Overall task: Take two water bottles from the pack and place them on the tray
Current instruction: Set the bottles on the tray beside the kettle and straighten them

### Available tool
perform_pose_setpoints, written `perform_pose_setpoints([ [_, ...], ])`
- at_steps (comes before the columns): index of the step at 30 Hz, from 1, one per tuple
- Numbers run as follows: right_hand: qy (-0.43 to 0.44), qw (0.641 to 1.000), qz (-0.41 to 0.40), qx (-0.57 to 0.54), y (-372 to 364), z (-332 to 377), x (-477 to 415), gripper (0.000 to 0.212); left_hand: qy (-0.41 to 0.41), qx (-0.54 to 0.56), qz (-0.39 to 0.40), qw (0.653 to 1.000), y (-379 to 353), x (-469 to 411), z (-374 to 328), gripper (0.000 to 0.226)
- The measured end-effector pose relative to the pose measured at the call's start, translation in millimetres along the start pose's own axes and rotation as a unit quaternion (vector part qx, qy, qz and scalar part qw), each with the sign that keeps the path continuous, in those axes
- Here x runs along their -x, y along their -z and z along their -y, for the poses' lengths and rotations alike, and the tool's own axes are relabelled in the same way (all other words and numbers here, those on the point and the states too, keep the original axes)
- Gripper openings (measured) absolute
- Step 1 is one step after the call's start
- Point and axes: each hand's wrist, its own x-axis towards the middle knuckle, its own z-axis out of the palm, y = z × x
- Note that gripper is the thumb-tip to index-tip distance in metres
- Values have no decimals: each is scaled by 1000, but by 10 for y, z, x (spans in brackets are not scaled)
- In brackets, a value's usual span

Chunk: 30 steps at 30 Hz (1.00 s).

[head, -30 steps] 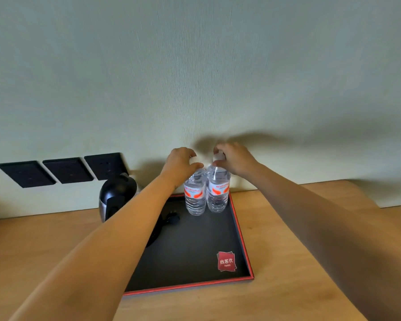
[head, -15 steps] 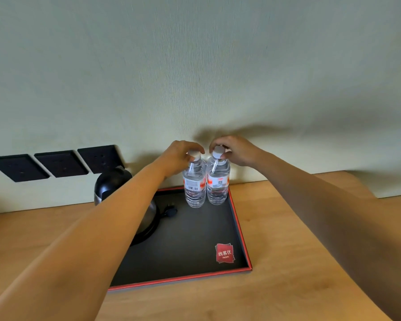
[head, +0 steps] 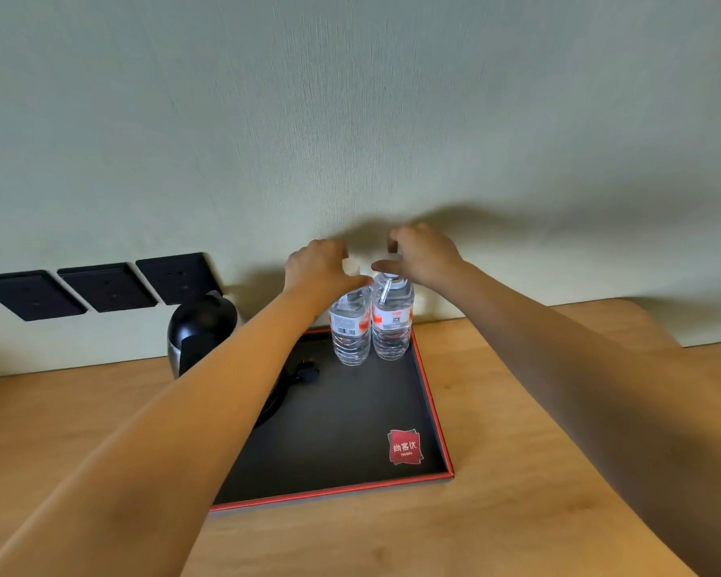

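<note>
Two clear water bottles with red-and-white labels stand upright and side by side in the far right corner of the black tray (head: 429, 393), which has a red rim. My left hand (head: 315, 270) pinches the white cap of the left bottle (head: 349, 331). On the right bottle (head: 392, 322), my right hand (head: 425, 256) has thumb and forefinger around the cap. Both labels show their barcode side. The pack is not in view.
A black electric kettle (head: 202, 326) stands at the tray's far left, partly hidden by my left forearm. A red coaster (head: 405, 446) lies in the tray's near right corner. Three black wall sockets (head: 101, 287) sit to the left. The wall runs just behind the bottles, and the wooden desk (head: 517, 472) surrounds the tray.
Both bottles have been turned on the spot, so their barcode sides now face me. My hands have stayed at the caps, and the view has shifted slightly.
</note>
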Motion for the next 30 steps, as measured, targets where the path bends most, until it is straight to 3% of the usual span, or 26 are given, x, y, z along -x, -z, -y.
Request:
perform_pose_setpoints([
  [7, 53, 997, 48, -4, 67, -18, 48, 32, -54, 52, 56, 996, 26, 17, 42, 36],
  [16, 108, 989, 97, 7, 119, -13, 86, 25, -62, 99, 43, 992, 17, 133, 76, 28],
  [30, 82, 993, 73, -43, 10, -106, 97, 28, -84, 132, 37, 987, -78, 125, 41, 28],
])
